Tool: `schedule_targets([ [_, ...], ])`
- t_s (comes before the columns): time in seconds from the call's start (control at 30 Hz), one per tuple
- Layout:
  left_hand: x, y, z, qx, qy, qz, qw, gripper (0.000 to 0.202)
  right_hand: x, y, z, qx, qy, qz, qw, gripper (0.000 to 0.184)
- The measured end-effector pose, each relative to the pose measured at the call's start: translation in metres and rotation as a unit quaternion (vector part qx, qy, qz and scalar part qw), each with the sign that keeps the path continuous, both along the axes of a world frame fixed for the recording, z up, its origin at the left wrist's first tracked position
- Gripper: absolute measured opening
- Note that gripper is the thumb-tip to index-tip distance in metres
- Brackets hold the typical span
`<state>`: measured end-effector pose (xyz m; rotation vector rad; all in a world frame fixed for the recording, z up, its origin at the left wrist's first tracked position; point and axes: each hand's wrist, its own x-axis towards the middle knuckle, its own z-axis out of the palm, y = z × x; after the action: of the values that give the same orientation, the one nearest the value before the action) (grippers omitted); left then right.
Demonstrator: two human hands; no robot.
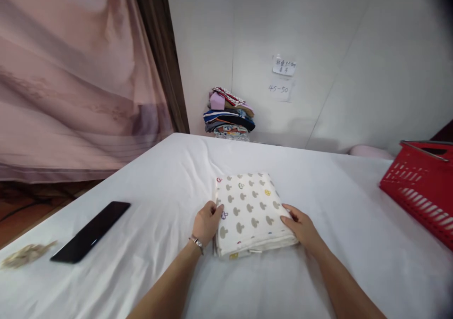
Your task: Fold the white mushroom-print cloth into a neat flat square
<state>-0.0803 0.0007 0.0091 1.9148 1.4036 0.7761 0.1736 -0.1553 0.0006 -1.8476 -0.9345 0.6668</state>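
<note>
Folded white fabric with grey mushroom prints (249, 208) lies flat mid-way across the white cloth-covered tabletop (347, 201), well in from the far edge. I have the left hand (208, 222) at its left side, thumb on top and grip closed on the border; the right hand (304, 229) pinches the right side near the close corner, thumb over the print. Progress, my reading: folding looks largely done, a compact block with roughly straight sides. Layers along the side facing the wearer sit slightly uneven, one showing a yellow patch, so some squaring-up may be left. Near the tabletop's left edge: a flat black glossy slab (92, 231), a pale beige frayed tuft (28, 255) beside it. Beyond the far edge, a stack of mixed-colour folded textiles (230, 113) against the wall. Hard to make out: fingers beneath the fabric are mostly out of sight, and I can't count the layers. The red plastic basket (421, 191) at right is cut off by the frame, its contents unseen. The tabletop hides the stack's base; its own near edge and both elbows fall outside my view.
</note>
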Motion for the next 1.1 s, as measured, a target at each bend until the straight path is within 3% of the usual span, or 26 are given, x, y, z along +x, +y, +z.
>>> schedule_targets([
  [0.2, 0.001, -0.001, 0.002, -0.002, 0.016, -0.005, 1.0, 0.033, 0.0, 0.001, 0.019, -0.054, -0.183, 0.03, 0.981, 0.044],
  [0.37, 0.001, -0.002, 0.002, 0.018, 0.028, -0.01, 0.999, 0.032, -0.023, 0.021, 0.048, 0.017, -0.318, 0.11, 0.942, 0.051],
  [0.43, 0.001, -0.002, 0.001, 0.029, 0.038, -0.012, 0.999, 0.031, -0.033, 0.028, 0.048, 0.017, -0.349, 0.168, 0.922, 0.054],
  [0.53, 0.001, -0.003, -0.001, 0.038, 0.052, -0.013, 0.998, 0.03, -0.038, 0.034, 0.035, -0.051, -0.365, 0.218, 0.904, 0.053],
  [0.6, 0.001, -0.003, -0.001, 0.039, 0.062, -0.014, 0.997, 0.03, -0.034, 0.035, 0.026, -0.064, -0.347, 0.222, 0.909, 0.051],
  [0.67, 0.001, -0.001, 0.0, 0.035, 0.068, -0.012, 0.997, 0.028, -0.027, 0.032, 0.02, -0.03, -0.287, 0.202, 0.936, 0.045],
  [0.77, 0.001, -0.001, 0.004, 0.054, 0.059, 0.009, 0.997, 0.023, -0.016, 0.018, 0.021, 0.031, -0.184, 0.119, 0.975, 0.037],
  [0.83, 0.002, -0.006, 0.01, 0.118, 0.042, 0.014, 0.992, 0.025, -0.012, 0.001, 0.023, 0.067, -0.157, 0.072, 0.983, 0.034],
  [0.93, 0.008, -0.026, 0.019, 0.217, 0.016, -0.082, 0.973, 0.023, -0.012, -0.027, 0.024, 0.13, -0.172, 0.071, 0.974, 0.025],
  [1.03, 0.016, -0.051, 0.023, 0.236, 0.034, -0.269, 0.933, 0.021, -0.015, -0.045, 0.022, 0.176, -0.24, 0.102, 0.949, 0.019],
  [1.1, 0.021, -0.062, 0.021, 0.233, 0.062, -0.341, 0.909, 0.021, -0.017, -0.049, 0.021, 0.182, -0.286, 0.122, 0.933, 0.018],
])
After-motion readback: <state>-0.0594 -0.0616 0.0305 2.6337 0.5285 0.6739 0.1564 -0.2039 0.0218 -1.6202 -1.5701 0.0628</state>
